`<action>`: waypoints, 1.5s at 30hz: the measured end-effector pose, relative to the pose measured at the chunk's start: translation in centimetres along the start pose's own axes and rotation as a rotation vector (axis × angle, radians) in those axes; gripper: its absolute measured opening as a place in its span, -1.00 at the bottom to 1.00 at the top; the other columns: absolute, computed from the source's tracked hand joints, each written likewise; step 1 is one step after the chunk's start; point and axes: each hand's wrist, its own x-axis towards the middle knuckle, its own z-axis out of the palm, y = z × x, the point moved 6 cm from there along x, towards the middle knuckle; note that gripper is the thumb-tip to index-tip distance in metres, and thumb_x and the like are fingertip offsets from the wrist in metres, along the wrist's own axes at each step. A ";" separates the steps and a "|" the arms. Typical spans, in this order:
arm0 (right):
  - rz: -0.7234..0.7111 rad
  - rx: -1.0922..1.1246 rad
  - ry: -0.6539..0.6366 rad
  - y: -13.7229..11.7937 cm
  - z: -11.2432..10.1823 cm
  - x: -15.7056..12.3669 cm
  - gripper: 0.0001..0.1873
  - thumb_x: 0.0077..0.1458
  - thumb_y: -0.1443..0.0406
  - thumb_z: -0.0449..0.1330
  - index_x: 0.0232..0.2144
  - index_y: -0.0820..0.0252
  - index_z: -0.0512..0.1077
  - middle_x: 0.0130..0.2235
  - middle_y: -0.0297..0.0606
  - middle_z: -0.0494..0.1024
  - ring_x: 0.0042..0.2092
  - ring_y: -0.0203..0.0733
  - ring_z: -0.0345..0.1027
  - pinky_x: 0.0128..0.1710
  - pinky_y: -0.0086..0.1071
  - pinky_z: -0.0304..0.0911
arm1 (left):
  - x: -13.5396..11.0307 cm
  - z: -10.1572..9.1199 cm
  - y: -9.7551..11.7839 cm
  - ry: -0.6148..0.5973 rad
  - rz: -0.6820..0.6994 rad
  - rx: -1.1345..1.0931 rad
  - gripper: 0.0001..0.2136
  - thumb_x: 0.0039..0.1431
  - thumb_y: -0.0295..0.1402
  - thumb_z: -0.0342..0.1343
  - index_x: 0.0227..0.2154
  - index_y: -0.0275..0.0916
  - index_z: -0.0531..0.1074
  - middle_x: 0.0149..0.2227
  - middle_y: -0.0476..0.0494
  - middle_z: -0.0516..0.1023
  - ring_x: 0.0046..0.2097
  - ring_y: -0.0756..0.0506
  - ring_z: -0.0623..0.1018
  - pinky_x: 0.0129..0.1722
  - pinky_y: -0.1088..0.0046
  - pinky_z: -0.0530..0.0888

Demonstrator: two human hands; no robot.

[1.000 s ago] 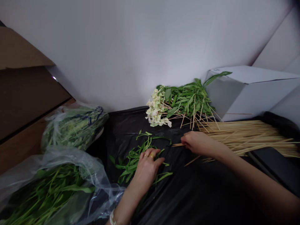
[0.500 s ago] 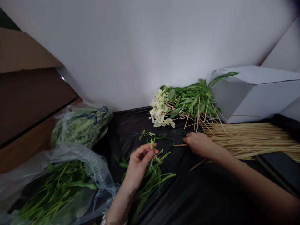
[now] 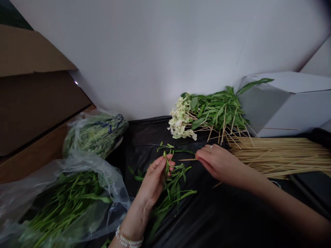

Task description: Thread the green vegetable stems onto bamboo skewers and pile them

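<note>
Between the thumb and fingers of my left hand (image 3: pixel 155 177) is a small folded piece of leafy green stems (image 3: pixel 166 161), probably water spinach. My right hand (image 3: pixel 214 161) is closed round a thin wooden skewer (image 3: pixel 186 159), whose pointed end faces left toward the greens, with a gap between. Loose leafy stems (image 3: pixel 178 186) lie on the black plastic sheet (image 3: pixel 207 210) below and beside my left hand. Behind the hands are skewered green bunches (image 3: pixel 219 106) and skewered pale cabbage-like leaves (image 3: pixel 179 122), piled together.
Many bare skewers (image 3: pixel 276 155) lie at the right, near a dark flat object (image 3: pixel 312 189) and a white box (image 3: pixel 281 106). At left are an open clear bag (image 3: pixel 113 175) of greens, another filled bag (image 3: pixel 95 132) and a cardboard box (image 3: pixel 38 106). A white wall (image 3: pixel 155 58) stands behind.
My right hand has moved left with the skewer, bringing its point nearer my left hand. My left hand has turned slightly, and the greens are bunched more tightly in its fingers.
</note>
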 end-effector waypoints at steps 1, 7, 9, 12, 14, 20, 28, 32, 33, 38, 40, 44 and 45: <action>-0.021 0.023 0.039 -0.5 -0.4 0.0 -0.79 0.28 0.40 -0.02 -0.32 0.24 0.41 -0.33 -0.21 0.50 -0.26 -0.15 0.31 -0.22 -0.27 0.10 | 0.0 -0.1 0.0 0.007 -0.007 -0.011 -0.67 -0.05 -0.25 0.39 -0.22 -0.30 0.61 -0.40 -0.07 0.59 -0.41 0.08 0.50 -0.40 0.63 0.41; -0.163 0.065 0.319 -3.2 -2.6 -0.4 -0.74 0.28 0.42 -0.04 -0.21 0.26 0.46 -0.31 -0.18 0.50 -0.27 -0.18 0.30 -0.23 -0.29 0.17 | -0.1 0.0 -0.2 0.004 -0.039 -0.087 -0.69 -0.06 -0.32 0.40 -0.22 -0.32 0.61 -0.38 -0.09 0.62 -0.38 0.05 0.53 -0.36 0.61 0.45; -0.207 0.039 0.399 -3.8 -2.9 -0.7 -0.73 0.27 0.42 -0.03 -0.15 0.25 0.47 -0.30 -0.18 0.51 -0.29 -0.20 0.31 -0.27 -0.33 0.19 | -0.1 0.0 -0.3 -0.003 -0.049 -0.094 -0.69 -0.06 -0.35 0.40 -0.21 -0.32 0.61 -0.43 -0.06 0.60 -0.42 0.07 0.51 -0.37 0.61 0.45; -0.179 -0.014 0.466 -3.6 -2.9 -1.0 -0.70 0.28 0.41 -0.02 -0.08 0.24 0.47 -0.30 -0.19 0.52 -0.32 -0.24 0.34 -0.34 -0.40 0.21 | -0.1 -0.1 -0.3 -0.011 -0.049 -0.118 -0.67 -0.10 -0.38 0.42 -0.20 -0.32 0.60 -0.48 -0.03 0.57 -0.45 0.08 0.50 -0.39 0.62 0.47; -0.128 -0.042 0.477 -3.1 -2.7 -1.1 -0.69 0.28 0.40 -0.03 -0.09 0.25 0.49 -0.30 -0.18 0.52 -0.34 -0.26 0.35 -0.36 -0.42 0.22 | -0.1 -0.1 -0.3 -0.011 -0.044 -0.152 -0.68 -0.11 -0.39 0.43 -0.23 -0.32 0.60 -0.47 -0.03 0.56 -0.43 0.08 0.51 -0.38 0.63 0.48; -0.122 -0.078 0.448 -2.7 -2.0 -1.1 -0.68 0.26 0.41 -0.02 -0.10 0.27 0.51 -0.29 -0.16 0.53 -0.34 -0.24 0.38 -0.39 -0.41 0.24 | -0.1 0.1 -0.1 -0.004 -0.052 -0.193 -0.72 -0.10 -0.42 0.42 -0.27 -0.35 0.59 -0.47 -0.03 0.55 -0.42 0.09 0.51 -0.43 0.66 0.47; -0.123 -0.089 0.453 -2.9 -2.0 -1.0 -0.67 0.26 0.41 -0.03 -0.11 0.27 0.52 -0.31 -0.17 0.53 -0.36 -0.24 0.36 -0.40 -0.41 0.25 | -0.1 0.0 -0.2 0.015 -0.047 -0.149 -0.76 -0.06 -0.41 0.39 -0.27 -0.33 0.59 -0.46 -0.03 0.56 -0.43 0.09 0.52 -0.43 0.66 0.49; -0.125 -0.104 0.451 -3.0 -1.9 -1.0 -0.67 0.26 0.40 -0.03 -0.11 0.25 0.52 -0.32 -0.18 0.53 -0.36 -0.26 0.35 -0.39 -0.41 0.24 | -0.1 0.0 -0.2 0.024 -0.045 -0.130 -0.77 -0.05 -0.41 0.39 -0.29 -0.32 0.59 -0.47 -0.03 0.57 -0.45 0.09 0.52 -0.44 0.67 0.48; -0.124 -0.104 0.449 -3.0 -1.9 -1.0 -0.67 0.26 0.40 -0.03 -0.11 0.25 0.51 -0.32 -0.18 0.53 -0.36 -0.26 0.34 -0.39 -0.41 0.24 | -0.1 -0.1 -0.2 0.032 -0.046 -0.124 -0.77 -0.06 -0.41 0.39 -0.29 -0.32 0.59 -0.47 -0.03 0.57 -0.45 0.10 0.52 -0.44 0.68 0.48; -0.133 -0.112 0.441 -3.1 -1.7 -1.1 -0.68 0.25 0.41 -0.02 -0.08 0.26 0.49 -0.30 -0.19 0.53 -0.37 -0.25 0.34 -0.41 -0.40 0.21 | -0.2 -0.4 -0.2 0.098 -0.052 -0.060 -0.71 -0.17 -0.37 0.45 -0.31 -0.31 0.62 -0.47 -0.05 0.60 -0.45 0.08 0.53 -0.43 0.67 0.46; -0.138 -0.107 0.436 -3.2 -1.6 -1.1 -0.68 0.24 0.43 -0.01 -0.08 0.27 0.48 -0.29 -0.18 0.54 -0.36 -0.24 0.35 -0.42 -0.39 0.21 | -0.3 -0.2 0.0 0.105 -0.027 -0.012 -0.69 -0.23 -0.33 0.48 -0.35 -0.31 0.63 -0.49 -0.05 0.60 -0.46 0.08 0.51 -0.45 0.65 0.44; -0.139 -0.092 0.401 -3.5 -1.2 -1.0 -0.68 0.23 0.45 -0.02 -0.09 0.26 0.48 -0.32 -0.21 0.53 -0.36 -0.26 0.37 -0.42 -0.41 0.20 | -0.6 0.3 0.4 0.085 0.051 0.094 -0.70 -0.25 -0.27 0.48 -0.39 -0.29 0.65 -0.47 -0.07 0.62 -0.44 0.05 0.51 -0.38 0.59 0.43; -0.139 -0.084 0.392 -3.6 -1.1 -1.0 -0.69 0.24 0.44 -0.02 -0.10 0.26 0.47 -0.32 -0.21 0.53 -0.36 -0.26 0.37 -0.41 -0.42 0.20 | -0.7 0.4 0.4 0.079 0.068 0.123 -0.70 -0.23 -0.26 0.47 -0.39 -0.28 0.65 -0.46 -0.08 0.62 -0.43 0.04 0.51 -0.36 0.57 0.43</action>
